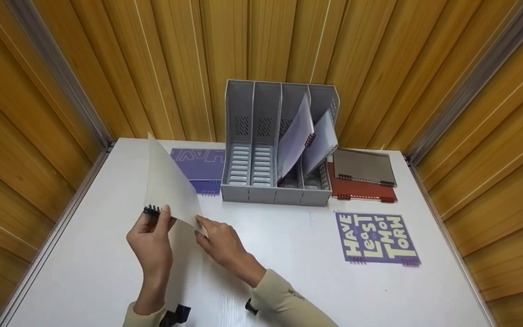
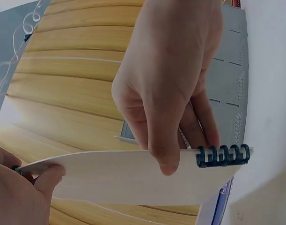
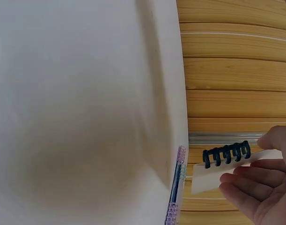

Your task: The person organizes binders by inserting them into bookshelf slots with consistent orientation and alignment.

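A pale sheet-like notebook [image 1: 168,181] with dark binding rings [image 2: 222,155] is held up on edge above the table's left half. My left hand [image 1: 155,240] pinches it beside the rings, thumb on the near face. My right hand [image 1: 223,243] grips its other end, lower and to the right. In the left wrist view, the notebook spans between both hands, and a second dark ring piece is partly hidden by the right fingers. The right wrist view shows dark rings [image 3: 227,153] close to a hand's fingers; which hand is hard to tell.
A grey file organizer [image 1: 275,196] stands at the back, with two notebooks leaning in its right-hand compartments. Purple notebooks [image 1: 198,165] lie left of it. To its right, a grey-brown notebook [image 1: 365,167] overlaps a red one [image 1: 363,190]. A lettered purple notebook [image 1: 377,238] lies nearer.
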`<control>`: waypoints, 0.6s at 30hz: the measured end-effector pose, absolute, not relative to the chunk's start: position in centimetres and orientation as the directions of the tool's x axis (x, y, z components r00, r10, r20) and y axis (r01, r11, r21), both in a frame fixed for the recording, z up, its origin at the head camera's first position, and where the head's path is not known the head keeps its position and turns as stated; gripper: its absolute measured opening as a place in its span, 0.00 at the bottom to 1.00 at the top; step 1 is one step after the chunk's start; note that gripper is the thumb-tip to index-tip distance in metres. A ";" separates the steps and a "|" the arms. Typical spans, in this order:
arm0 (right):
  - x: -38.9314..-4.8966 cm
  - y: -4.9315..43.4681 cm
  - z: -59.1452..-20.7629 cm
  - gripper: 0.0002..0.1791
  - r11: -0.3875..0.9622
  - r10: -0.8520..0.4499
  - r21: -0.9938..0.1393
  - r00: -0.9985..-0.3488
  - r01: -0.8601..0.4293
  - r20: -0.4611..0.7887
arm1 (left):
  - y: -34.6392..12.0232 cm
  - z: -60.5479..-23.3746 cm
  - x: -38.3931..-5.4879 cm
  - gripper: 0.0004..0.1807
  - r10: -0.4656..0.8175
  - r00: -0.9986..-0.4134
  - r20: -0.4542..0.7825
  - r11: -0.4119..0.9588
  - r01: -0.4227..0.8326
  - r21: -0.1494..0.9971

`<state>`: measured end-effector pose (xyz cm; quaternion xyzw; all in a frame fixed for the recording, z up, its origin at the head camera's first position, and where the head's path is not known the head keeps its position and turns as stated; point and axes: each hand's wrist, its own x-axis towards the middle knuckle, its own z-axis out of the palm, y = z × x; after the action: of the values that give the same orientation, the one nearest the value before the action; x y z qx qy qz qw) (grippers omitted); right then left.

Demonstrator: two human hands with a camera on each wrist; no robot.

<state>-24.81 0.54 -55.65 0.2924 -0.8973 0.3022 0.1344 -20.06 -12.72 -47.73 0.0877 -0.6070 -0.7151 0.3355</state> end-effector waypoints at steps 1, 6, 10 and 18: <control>-24.8 0.7 -55.6 0.21 0.629 -0.438 -0.476 -0.786 -0.615 0.437 | -12.3 -47.6 -19.9 0.10 -0.579 -0.754 0.312 0.009 0.377 0.926; -25.2 1.4 -55.4 0.22 0.532 -0.401 -0.538 -0.754 -0.654 0.521 | -10.4 -47.1 -19.9 0.12 -0.460 -0.726 0.512 0.209 0.471 0.857; -25.3 1.8 -54.9 0.19 0.494 -0.390 -0.578 -0.760 -0.649 0.520 | -9.0 -46.8 -20.3 0.18 -0.319 -0.676 0.665 0.333 0.577 0.746; -25.1 3.0 -53.6 0.13 0.445 -0.395 -0.704 -0.827 -0.553 0.400 | -6.9 -46.4 -21.3 0.23 -0.122 -0.657 0.744 0.435 0.638 0.635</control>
<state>-25.11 3.04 -53.59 0.2805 -0.8455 0.4457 0.0888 -21.29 -6.91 -46.43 -0.1703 -0.7585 -0.5033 0.3774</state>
